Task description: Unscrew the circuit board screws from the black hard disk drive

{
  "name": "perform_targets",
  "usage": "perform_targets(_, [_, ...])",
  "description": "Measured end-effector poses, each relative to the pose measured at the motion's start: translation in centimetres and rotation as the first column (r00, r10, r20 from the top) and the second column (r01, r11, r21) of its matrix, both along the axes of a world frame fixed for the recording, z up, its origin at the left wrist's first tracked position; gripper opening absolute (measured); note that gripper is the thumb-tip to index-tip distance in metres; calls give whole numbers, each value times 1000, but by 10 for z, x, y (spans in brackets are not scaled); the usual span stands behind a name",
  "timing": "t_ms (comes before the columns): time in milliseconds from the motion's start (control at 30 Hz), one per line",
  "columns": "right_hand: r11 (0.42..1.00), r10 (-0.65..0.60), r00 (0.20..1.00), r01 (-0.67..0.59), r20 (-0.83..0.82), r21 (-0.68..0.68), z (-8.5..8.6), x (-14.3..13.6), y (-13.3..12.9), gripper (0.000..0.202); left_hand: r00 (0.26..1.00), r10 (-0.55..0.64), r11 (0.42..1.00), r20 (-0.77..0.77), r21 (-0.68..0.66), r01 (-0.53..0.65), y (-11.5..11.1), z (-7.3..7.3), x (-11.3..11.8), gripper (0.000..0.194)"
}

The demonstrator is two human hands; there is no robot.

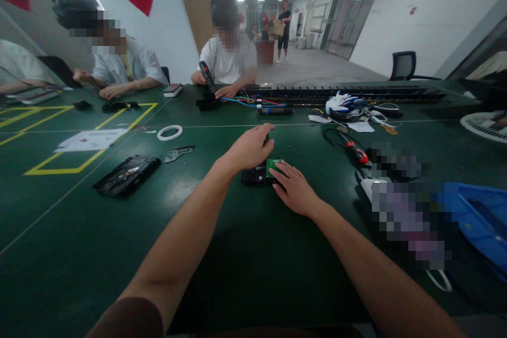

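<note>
In front of me a black flat case (259, 176) lies on the green table, with a green circuit board (272, 167) at its right side. My right hand (297, 187) rests at the board's right edge, its fingers spread and fingertips on or just over the board. Above the case's far edge is my left hand (251, 147), its fingers curled and the thumb near the forefinger. A small dark patch shows between them, and I cannot make out what it is. The left hand covers part of the case.
Left lie another black case (127, 175), a loose circuit board (179, 154) and a white ring (170, 132). Right are a red-handled screwdriver (356, 152), gloves (344, 103) and a blue bin (481, 222). Across the table a person holds a power screwdriver (206, 74).
</note>
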State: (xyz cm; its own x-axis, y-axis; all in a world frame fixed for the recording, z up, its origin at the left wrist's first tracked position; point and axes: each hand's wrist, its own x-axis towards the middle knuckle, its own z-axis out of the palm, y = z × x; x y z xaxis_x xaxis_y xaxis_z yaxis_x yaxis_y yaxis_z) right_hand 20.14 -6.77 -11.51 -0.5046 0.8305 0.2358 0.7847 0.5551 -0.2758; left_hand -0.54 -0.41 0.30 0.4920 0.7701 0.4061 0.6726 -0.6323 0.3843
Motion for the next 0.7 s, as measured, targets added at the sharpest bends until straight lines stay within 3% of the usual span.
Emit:
perform_targets(100, [1000,-2,1000,2,0,-1,0,0,0,50,993,-84,985,80,-142,95,-1,-1,-2,60])
perform_targets(233, [1000,-5,1000,5,10,-1,1,-1,0,50,977,-131,944,166,-282,174,-3,2,-4,55])
perform_targets(700, [1000,5,1000,-4,-8,19,-1,1,0,50,997,51,998,57,-44,-49,5,-8,2,41])
